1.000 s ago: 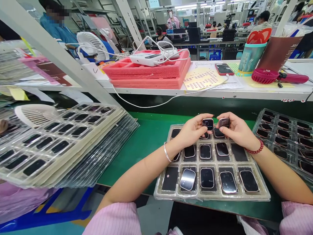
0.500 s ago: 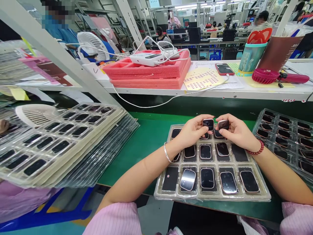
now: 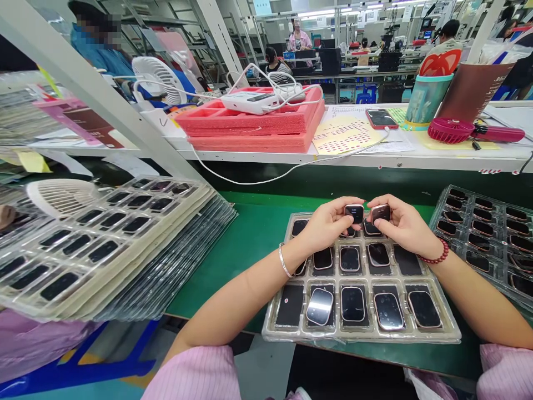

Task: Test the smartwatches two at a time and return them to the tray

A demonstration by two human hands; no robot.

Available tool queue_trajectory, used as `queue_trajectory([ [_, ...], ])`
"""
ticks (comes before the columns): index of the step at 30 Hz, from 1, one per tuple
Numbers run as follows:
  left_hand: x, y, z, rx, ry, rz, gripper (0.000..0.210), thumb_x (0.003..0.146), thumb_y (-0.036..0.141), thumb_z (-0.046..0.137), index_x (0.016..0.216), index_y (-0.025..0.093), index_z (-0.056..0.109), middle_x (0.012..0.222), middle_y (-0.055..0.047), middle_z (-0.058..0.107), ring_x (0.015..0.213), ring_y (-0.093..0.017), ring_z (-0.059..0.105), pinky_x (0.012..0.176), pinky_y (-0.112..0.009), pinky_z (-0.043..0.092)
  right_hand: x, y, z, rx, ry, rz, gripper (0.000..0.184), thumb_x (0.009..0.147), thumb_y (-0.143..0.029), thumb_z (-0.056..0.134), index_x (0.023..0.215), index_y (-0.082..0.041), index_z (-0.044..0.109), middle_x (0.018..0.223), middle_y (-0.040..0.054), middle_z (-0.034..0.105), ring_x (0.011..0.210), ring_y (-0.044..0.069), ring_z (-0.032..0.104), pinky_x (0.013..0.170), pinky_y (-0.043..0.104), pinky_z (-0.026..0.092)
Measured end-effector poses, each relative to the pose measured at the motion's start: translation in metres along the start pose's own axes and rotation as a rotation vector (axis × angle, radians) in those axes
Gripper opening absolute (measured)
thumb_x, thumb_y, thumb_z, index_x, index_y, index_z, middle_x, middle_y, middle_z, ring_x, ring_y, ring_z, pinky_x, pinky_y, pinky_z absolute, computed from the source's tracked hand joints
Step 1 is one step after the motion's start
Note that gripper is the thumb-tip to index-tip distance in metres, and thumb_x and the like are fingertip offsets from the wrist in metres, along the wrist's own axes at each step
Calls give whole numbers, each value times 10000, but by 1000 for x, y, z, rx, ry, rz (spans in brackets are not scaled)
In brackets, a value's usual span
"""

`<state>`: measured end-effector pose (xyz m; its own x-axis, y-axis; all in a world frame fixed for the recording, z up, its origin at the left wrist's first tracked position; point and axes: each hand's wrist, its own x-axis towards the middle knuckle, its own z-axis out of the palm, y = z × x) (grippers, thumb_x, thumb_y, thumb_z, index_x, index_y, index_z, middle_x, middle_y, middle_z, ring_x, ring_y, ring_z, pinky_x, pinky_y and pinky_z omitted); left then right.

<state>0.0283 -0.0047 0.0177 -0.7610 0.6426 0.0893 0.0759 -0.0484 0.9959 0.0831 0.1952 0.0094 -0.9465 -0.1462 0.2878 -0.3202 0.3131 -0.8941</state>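
Note:
Between the thumb and fingers of my left hand [image 3: 331, 223] is a smartwatch body [image 3: 354, 213] with a dark screen and no strap. My right hand [image 3: 397, 222] pinches a second smartwatch body [image 3: 380, 213], its casing rose-gold. Both are held side by side, a small gap apart, above the far row of a clear plastic tray [image 3: 358, 335]. More strapless watches, such as a watch in the front row [image 3: 353, 304], lie in the tray's pockets. The front-left pocket [image 3: 290, 305] and one pocket at the right show only dark lining. My fingers partly hide the far row.
A tall stack of watch-filled trays [image 3: 195, 250] stands on the left, a further tray [image 3: 478, 239] on the right. Across the back runs a white shelf [image 3: 258, 159] bearing red foam [image 3: 250, 141], a phone [image 3: 381, 118], a cup [image 3: 428, 100] and a pink handheld fan [image 3: 452, 130]. A white cable hangs below its edge.
The watch in my left hand has tilted slightly, and its screen now looks darker. Both hands otherwise stay nearly in place.

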Motion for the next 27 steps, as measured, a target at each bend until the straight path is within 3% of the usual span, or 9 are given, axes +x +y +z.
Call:
queue_trajectory([
  [6,0,2,1,-1,12,-22,452,726,93,592,1172,162,606,973,-57,678,792,-163,702,595,-202,484,-1,0,0,12,-11,4,282,817,-190,608,1093,-228,563,947,39,670,834,197,647,694,310,527],
  [11,0,4,1,28,26,-28,396,769,165,626,1164,152,603,967,-69,695,773,-159,698,580,-198,483,-1,-1,1,33,-19,9,289,813,-165,584,1096,-220,565,977,44,673,844,189,648,695,300,530],
  [17,-1,4,-1,38,42,0,313,825,272,641,1109,139,629,953,-81,711,711,-142,683,546,-191,463,-1,-1,-1,51,-2,41,206,878,-235,553,1075,-194,593,902,36,658,616,119,588,550,251,493],
  [27,1,3,0,6,38,-24,437,700,92,585,1132,152,607,1045,-76,700,753,-145,700,597,-199,486,-1,-1,-1,81,-2,48,189,884,-238,551,1059,-197,612,896,32,670,589,112,592,550,255,506],
])
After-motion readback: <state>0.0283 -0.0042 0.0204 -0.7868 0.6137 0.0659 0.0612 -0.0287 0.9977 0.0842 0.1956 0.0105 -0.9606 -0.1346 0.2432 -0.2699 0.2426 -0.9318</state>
